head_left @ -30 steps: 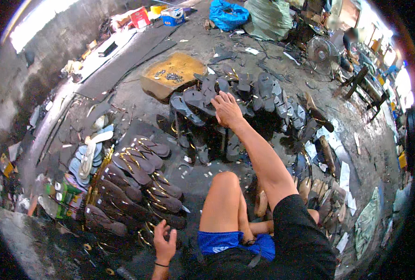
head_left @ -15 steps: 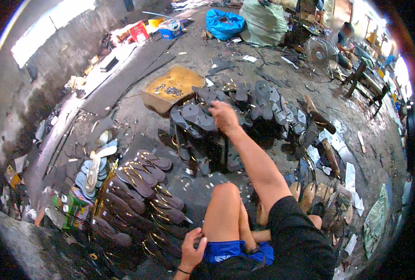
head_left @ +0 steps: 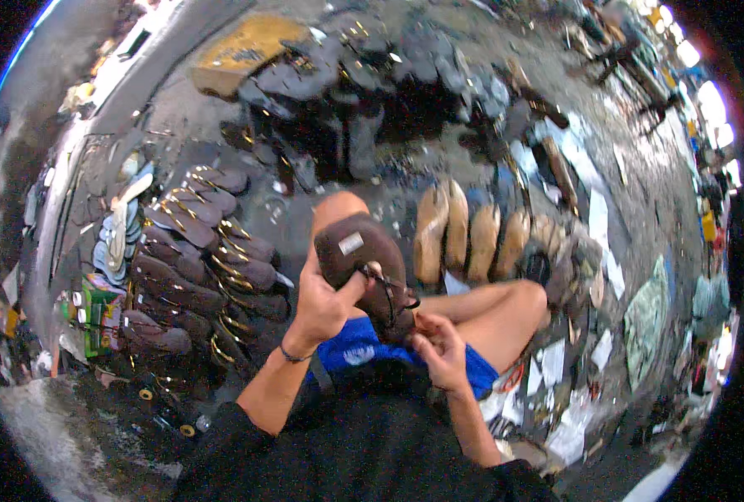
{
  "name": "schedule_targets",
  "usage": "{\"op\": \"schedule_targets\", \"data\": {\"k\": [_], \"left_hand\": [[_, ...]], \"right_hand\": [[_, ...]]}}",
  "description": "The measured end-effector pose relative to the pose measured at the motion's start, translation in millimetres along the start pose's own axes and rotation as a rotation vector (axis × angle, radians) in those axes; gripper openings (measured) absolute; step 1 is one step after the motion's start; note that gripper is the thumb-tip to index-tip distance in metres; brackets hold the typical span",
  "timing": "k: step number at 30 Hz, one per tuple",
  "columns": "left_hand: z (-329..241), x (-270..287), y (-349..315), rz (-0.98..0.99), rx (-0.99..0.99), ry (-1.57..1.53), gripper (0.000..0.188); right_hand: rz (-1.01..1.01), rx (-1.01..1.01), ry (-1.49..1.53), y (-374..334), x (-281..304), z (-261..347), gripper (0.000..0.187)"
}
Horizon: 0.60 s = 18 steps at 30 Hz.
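Above my lap, my left hand (head_left: pixel 318 305) grips a dark brown flip-flop sandal (head_left: pixel 359 238) by its side, the thumb pressed near the strap. The sandal is tilted, its broad end away from me, with a small pale label on the sole. A dark strap (head_left: pixel 382 289) with a bit of shine crosses its middle. At the narrower, near end, my right hand (head_left: pixel 441 351) is closed, its fingertips pinching the sandal's edge or strap end; exactly which is blurred.
Rows of brown sandals with gold straps (head_left: pixel 192 217) lie at my left. Wooden shoe lasts (head_left: pixel 482 243) stand at the right, near my bent leg. Beyond my knee are a dark sandal pile (head_left: pixel 297 79) and a yellowish block (head_left: pixel 246 50). Paper scraps (head_left: pixel 566 435) litter the floor.
My right hand has come back from the far sandal pile to my lap. My left hand has risen from beside my thigh and now holds a sandal. The view has tilted down.
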State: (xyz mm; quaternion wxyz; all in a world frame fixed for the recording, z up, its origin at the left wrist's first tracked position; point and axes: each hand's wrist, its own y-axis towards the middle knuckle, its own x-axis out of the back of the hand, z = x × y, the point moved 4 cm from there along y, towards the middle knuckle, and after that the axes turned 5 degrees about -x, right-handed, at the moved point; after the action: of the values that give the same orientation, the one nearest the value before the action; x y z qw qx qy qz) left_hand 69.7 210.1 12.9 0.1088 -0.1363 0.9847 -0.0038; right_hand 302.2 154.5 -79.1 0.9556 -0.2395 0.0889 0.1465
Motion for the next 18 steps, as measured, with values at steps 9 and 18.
{"op": "schedule_targets", "data": {"k": [9,18], "left_hand": [[10,-26,-101,0.515,0.142,0.123,0.035],[7,-37,-109,0.646,-0.033,0.389,0.044]], "right_hand": [[0.179,0.556,-0.643,-58,3,111,0.052],[0.349,0.607,-0.837,-65,-1,109,0.081]]}}
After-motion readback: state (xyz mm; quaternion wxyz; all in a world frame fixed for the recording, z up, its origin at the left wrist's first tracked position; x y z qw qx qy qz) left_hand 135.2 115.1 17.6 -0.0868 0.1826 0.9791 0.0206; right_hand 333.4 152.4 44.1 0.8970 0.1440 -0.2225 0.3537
